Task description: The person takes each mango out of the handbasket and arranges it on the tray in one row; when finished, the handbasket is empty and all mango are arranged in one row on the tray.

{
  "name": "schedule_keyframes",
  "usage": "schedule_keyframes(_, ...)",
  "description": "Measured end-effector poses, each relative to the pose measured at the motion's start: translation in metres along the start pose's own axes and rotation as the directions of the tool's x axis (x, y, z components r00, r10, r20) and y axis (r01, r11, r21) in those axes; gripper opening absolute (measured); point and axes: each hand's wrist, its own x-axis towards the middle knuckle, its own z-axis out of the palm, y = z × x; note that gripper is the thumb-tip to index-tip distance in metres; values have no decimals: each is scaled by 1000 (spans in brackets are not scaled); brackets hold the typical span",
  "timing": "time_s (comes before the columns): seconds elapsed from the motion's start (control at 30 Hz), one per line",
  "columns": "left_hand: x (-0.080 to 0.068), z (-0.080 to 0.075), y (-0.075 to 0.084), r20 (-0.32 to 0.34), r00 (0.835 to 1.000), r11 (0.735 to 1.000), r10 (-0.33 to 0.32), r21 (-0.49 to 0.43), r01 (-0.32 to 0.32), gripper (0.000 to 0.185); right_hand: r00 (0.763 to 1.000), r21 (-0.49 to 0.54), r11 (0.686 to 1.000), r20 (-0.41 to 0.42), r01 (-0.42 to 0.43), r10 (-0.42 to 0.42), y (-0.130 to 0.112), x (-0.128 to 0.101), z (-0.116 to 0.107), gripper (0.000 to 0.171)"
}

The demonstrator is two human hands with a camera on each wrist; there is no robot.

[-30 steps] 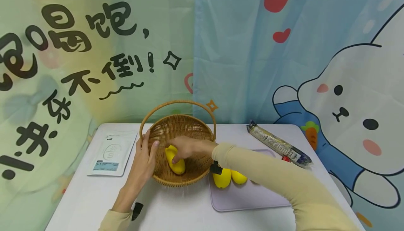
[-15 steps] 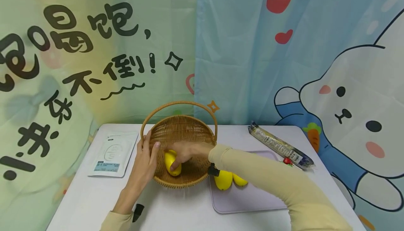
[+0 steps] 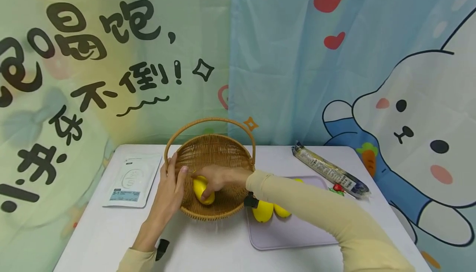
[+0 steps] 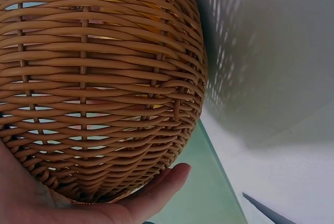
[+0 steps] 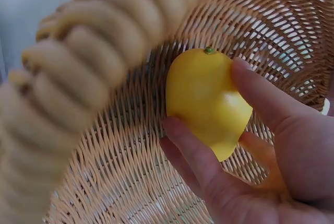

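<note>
A wicker basket (image 3: 215,152) with a hoop handle stands on the white table. My right hand (image 3: 215,179) reaches inside it and grips a yellow mango (image 3: 201,189); in the right wrist view my fingers (image 5: 198,156) and thumb curl round the mango (image 5: 203,98) above the basket weave (image 5: 130,172). My left hand (image 3: 169,187) lies flat against the basket's left outer wall, fingers straight. The left wrist view shows the palm and a fingertip (image 4: 167,179) pressed to the basket's woven side (image 4: 99,78).
Two more yellow mangoes (image 3: 262,211) (image 3: 281,211) lie on a lilac cutting board (image 3: 286,232) right of the basket. A long wrapped packet (image 3: 329,169) lies at the back right, a white pouch (image 3: 131,179) at the left. A printed curtain hangs behind the table.
My right hand has shifted the mango slightly left and lower inside the basket. The left hand stays on the basket's side.
</note>
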Motion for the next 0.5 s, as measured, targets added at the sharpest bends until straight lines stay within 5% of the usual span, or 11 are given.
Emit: schedule_keyframes(0.5,0,0,0,13,1000,1000,13,4,-13,67,998,0,998,-30,63,-63,-2,-38,-24,81)
